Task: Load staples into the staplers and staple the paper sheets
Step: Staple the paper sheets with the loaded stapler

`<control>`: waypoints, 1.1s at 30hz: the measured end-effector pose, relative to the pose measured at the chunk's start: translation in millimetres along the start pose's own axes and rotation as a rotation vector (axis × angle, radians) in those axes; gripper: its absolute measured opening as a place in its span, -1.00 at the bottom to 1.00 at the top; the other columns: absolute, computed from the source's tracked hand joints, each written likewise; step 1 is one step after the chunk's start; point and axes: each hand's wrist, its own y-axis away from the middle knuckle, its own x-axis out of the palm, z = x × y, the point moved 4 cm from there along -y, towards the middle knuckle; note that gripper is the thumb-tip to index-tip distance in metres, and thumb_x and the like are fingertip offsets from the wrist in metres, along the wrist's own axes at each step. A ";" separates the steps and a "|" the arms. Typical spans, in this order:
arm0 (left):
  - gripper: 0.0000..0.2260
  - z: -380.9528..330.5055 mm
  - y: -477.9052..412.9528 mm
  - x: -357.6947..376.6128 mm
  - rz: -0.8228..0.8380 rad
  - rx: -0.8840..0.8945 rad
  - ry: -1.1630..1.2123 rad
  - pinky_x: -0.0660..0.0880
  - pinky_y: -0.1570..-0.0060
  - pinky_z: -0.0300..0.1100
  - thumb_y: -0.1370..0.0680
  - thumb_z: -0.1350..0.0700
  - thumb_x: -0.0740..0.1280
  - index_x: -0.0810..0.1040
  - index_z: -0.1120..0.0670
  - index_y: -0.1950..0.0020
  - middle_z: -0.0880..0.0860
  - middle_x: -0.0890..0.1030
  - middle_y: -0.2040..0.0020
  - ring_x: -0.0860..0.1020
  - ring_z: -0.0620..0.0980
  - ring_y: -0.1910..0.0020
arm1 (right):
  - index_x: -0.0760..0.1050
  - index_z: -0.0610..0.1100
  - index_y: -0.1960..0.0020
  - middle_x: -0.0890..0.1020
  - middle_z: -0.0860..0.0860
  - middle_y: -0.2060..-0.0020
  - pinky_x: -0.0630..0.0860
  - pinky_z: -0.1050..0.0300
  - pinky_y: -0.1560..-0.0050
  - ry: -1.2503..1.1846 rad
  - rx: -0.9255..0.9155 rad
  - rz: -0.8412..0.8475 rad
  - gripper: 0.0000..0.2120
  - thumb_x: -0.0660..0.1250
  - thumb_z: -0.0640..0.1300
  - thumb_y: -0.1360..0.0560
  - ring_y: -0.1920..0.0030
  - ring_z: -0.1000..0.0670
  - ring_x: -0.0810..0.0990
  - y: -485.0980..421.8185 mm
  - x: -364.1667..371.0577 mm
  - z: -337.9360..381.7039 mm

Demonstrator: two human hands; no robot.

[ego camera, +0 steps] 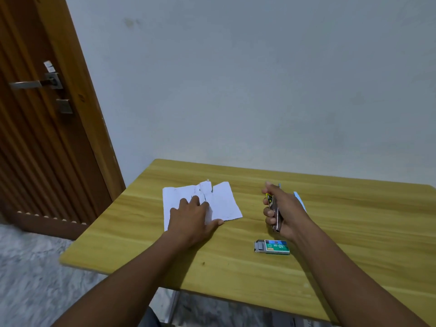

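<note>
The right hand [286, 208] is curled around a small metal stapler [274, 214] with a yellow tip, fingers wrapped over one side and the thumb along the top, and holds it above the table a little right of centre. The left hand [192, 217] lies relaxed and flat, fingers spread, palm down on the white paper sheets [224, 201], which rest creased and slightly overlapping on the left half of the table, their far edge uneven. Just near of the right hand sits a staple box [276, 247], lying flat and apart from both hands; its grey inner tray [259, 246] is slid partly out at the left end, and something grey fills it, though it is too small to tell individual strips. The box's green and blue label reads "10-1M", printed upside down from this view; the smaller print cannot be read. Behind the right hand a pale blue object [299, 199] lies on the table, mostly hidden by the hand and wrist, so what it is cannot be told. The wooden table [354, 232] has a light yellow grain and stands against a pale grey wall [259, 90]. To the left is a brown ribbed door [47, 149] with a metal lever handle [26, 84], and mottled grey floor [28, 279] shows below it
</note>
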 end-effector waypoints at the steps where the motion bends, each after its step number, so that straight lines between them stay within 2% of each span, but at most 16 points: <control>1: -0.51 -3.2 0.6 -1.3 -0.032 0.048 -0.039 0.47 0.10 0.00 -0.53 -0.38 0.15 0.52 -0.02 -0.16 0.00 0.50 -0.11 0.49 0.12 -0.07 | 0.52 -0.12 -0.02 0.43 -0.04 0.27 0.20 0.25 0.60 0.016 0.005 0.006 -0.74 0.40 0.07 -0.52 0.54 0.05 0.30 -0.4 1.2 -2.5; 3: -0.72 -11.7 4.3 -4.4 -0.125 0.183 -0.115 0.44 0.31 -0.08 -0.50 -0.15 0.35 0.57 0.06 0.05 0.02 0.56 0.13 0.54 0.13 0.20 | 0.52 -0.14 -0.06 0.43 -0.04 0.27 0.21 0.25 0.59 0.031 0.021 0.006 -0.74 0.42 0.02 -0.51 0.53 0.06 0.30 0.0 2.0 -7.2; 4: -0.77 -14.2 7.7 -7.2 -0.178 0.219 -0.103 0.44 0.43 -0.11 -0.45 -0.07 0.41 0.55 0.08 0.18 0.03 0.53 0.27 0.53 0.12 0.34 | 0.51 -0.14 -0.08 0.44 -0.04 0.27 0.21 0.25 0.59 0.034 0.021 0.001 -0.73 0.44 0.00 -0.50 0.53 0.06 0.31 -0.5 1.7 -9.0; 5: -0.78 -15.4 10.2 -12.7 -0.242 0.229 -0.052 0.43 0.51 -0.11 -0.46 -0.05 0.38 0.52 0.08 0.23 0.01 0.51 0.34 0.51 0.11 0.42 | 0.50 -0.15 -0.07 0.44 -0.04 0.27 0.21 0.26 0.58 0.039 0.016 -0.003 -0.73 0.45 -0.02 -0.49 0.53 0.06 0.31 -0.8 1.1 -9.8; 8: -0.72 -6.6 11.0 -31.4 -0.347 0.061 0.326 0.37 0.38 -0.09 -0.67 -0.08 0.10 0.42 0.01 0.16 -0.08 0.47 0.31 0.51 0.07 0.32 | 0.52 -0.16 -0.06 0.47 -0.06 0.21 0.19 0.26 0.53 0.088 -0.020 -0.013 -0.74 0.46 -0.04 -0.48 0.52 0.06 0.30 -0.1 -0.4 -9.0; 11: -0.70 -5.5 3.0 -47.5 -0.412 0.000 0.746 0.24 0.38 -0.09 -0.70 -0.02 0.14 0.32 -0.05 0.24 -0.09 0.40 0.41 0.39 -0.05 0.41 | 0.56 -0.12 -0.05 0.53 -0.07 0.13 0.21 0.25 0.51 0.132 -0.052 -0.014 -0.75 0.47 -0.01 -0.47 0.50 0.06 0.31 2.7 1.3 -2.5; 14: -0.62 -17.5 -6.3 -65.8 -0.404 -0.018 0.998 0.17 0.39 -0.19 -0.72 0.01 0.12 0.24 0.04 0.30 -0.07 0.27 0.41 0.23 -0.11 0.42 | 0.57 -0.03 -0.10 0.59 -0.07 0.09 0.24 0.26 0.51 0.160 -0.051 0.012 -0.69 0.47 0.11 -0.46 0.51 0.07 0.33 5.3 9.2 1.4; 17: -0.59 -27.9 -12.7 -74.2 -0.319 0.020 1.098 0.14 0.39 -0.19 -0.73 0.02 0.11 0.18 0.03 0.32 -0.04 0.21 0.40 0.18 -0.10 0.41 | 0.60 0.01 -0.08 0.63 -0.07 0.01 0.25 0.24 0.50 0.177 -0.077 0.013 -0.64 0.46 0.22 -0.42 0.51 0.06 0.35 5.0 16.3 1.5; 20: -0.58 -29.8 -13.2 -72.4 -0.232 0.042 1.156 0.17 0.38 -0.14 -0.72 -0.01 0.12 0.21 0.06 0.32 0.03 0.22 0.41 0.21 -0.05 0.42 | 0.61 -0.02 -0.10 0.67 -0.06 -0.03 0.24 0.23 0.48 0.150 -0.070 0.009 -0.58 0.43 0.27 -0.42 0.51 0.03 0.35 5.1 20.1 2.7; 23: -0.57 -28.7 -10.0 -69.4 -0.195 0.026 1.185 0.24 0.45 -0.18 -0.71 -0.03 0.14 0.24 0.08 0.33 0.02 0.23 0.44 0.27 -0.02 0.47 | 0.57 -0.11 -0.13 0.66 -0.09 0.05 0.24 0.24 0.51 0.049 -0.055 -0.013 -0.57 0.41 0.20 -0.47 0.52 0.03 0.36 4.9 20.0 5.5; 26: -0.57 -25.4 -8.4 -67.1 -0.295 -0.046 1.137 0.24 0.49 -0.22 -0.70 -0.01 0.18 0.23 0.06 0.35 -0.04 0.23 0.46 0.23 -0.10 0.51 | 0.51 -0.09 -0.14 0.57 -0.08 0.18 0.24 0.23 0.52 0.024 -0.053 -0.009 -0.54 0.42 0.24 -0.45 0.53 0.02 0.41 7.6 19.5 7.0; 28: -0.68 -24.4 -8.8 -63.6 -0.353 -0.104 1.097 0.25 0.46 -0.22 -0.69 0.01 0.22 0.42 0.04 0.26 -0.10 0.31 0.49 0.25 -0.15 0.52 | 0.52 -0.07 -0.08 0.53 -0.06 0.28 0.25 0.25 0.55 0.039 -0.057 0.033 -0.58 0.48 0.20 -0.40 0.53 0.02 0.42 11.6 21.3 6.8; 29: -0.82 -25.2 -8.4 -62.4 -0.359 -0.133 1.118 0.27 0.47 -0.23 -0.68 0.02 0.24 0.52 0.02 0.09 -0.12 0.36 0.51 0.27 -0.16 0.53 | 0.53 -0.07 -0.01 0.53 -0.05 0.31 0.25 0.25 0.55 0.034 -0.060 0.057 -0.64 0.51 0.14 -0.39 0.52 0.02 0.42 13.5 22.5 5.9; 30: -0.92 -26.9 -7.4 -62.7 -0.356 -0.159 1.149 0.30 0.48 -0.23 -0.67 0.03 0.26 0.52 -0.03 -0.11 -0.12 0.38 0.52 0.29 -0.15 0.54 | 0.54 -0.06 0.06 0.51 -0.05 0.34 0.25 0.26 0.55 0.028 -0.064 0.071 -0.71 0.53 0.08 -0.39 0.52 0.03 0.41 14.7 23.0 5.0; 31: -0.86 -28.1 -6.6 -63.4 -0.369 -0.172 1.174 0.31 0.46 -0.20 -0.66 0.03 0.26 0.45 -0.09 -0.22 -0.11 0.38 0.51 0.29 -0.13 0.54 | 0.54 -0.05 0.11 0.49 -0.04 0.38 0.25 0.27 0.55 0.034 -0.068 0.066 -0.76 0.54 0.04 -0.40 0.53 0.03 0.39 15.8 22.5 3.9; 33: -0.83 -28.5 -6.2 -67.5 -0.395 -0.134 1.186 0.34 0.43 -0.16 -0.65 0.02 0.27 0.40 -0.17 -0.22 -0.02 0.40 0.43 0.32 -0.09 0.49 | 0.52 -0.03 0.11 0.45 -0.04 0.43 0.26 0.28 0.57 0.061 -0.077 0.007 -0.77 0.55 0.00 -0.40 0.56 0.04 0.34 14.5 19.0 2.6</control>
